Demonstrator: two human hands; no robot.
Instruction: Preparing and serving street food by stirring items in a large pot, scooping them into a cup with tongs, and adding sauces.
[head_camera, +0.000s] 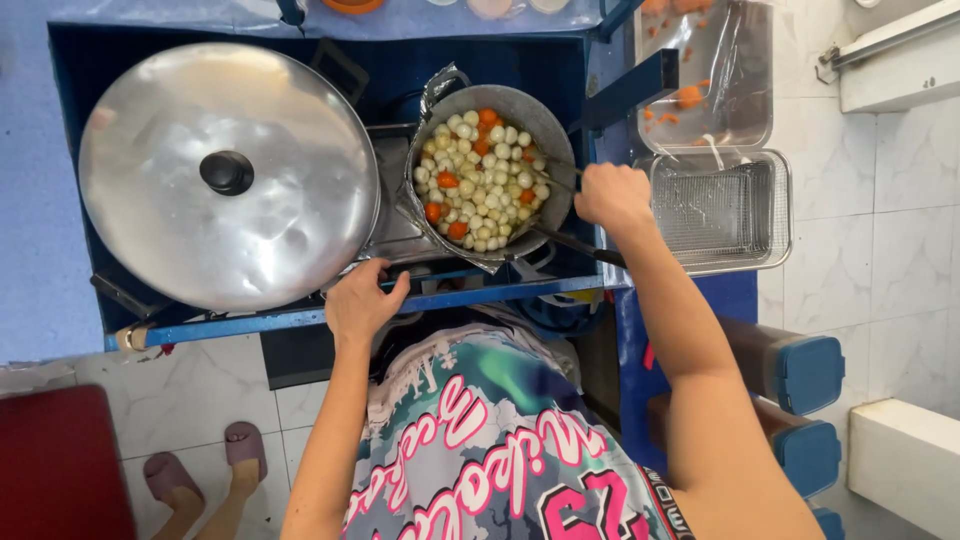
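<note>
Here, from left to right:

- Red surface (60, 465): lower left corner, on the tiled floor; beside it, another person's feet in mauve slippers (245, 442).
- Domed metal lid (228, 175): large, round, with a black knob at its centre; it covers the left side of the blue stand (300, 322).
- Left hand (362, 302): resting on the front rail of the blue stand, fingers curled over the edge, just below the lid's rim; it holds no loose object.
- Wok (545, 125): grey, with foil along its left rim; it sits right of the lid and is filled with pale round balls (480, 190) and a few orange pieces (447, 180).
- Right hand (612, 195): closed in a fist at the wok's right rim, gripping thin metal utensils (575, 243) whose ends reach into the food; the exact kind of utensil cannot be told.
- Wire-mesh basket tray (722, 210): just right of that hand, rectangular.
- Metal tray (705, 70): behind the basket, lined with clear plastic, holding orange scraps.
- Blue-lidded containers (805, 375): stacked at lower right.
</note>
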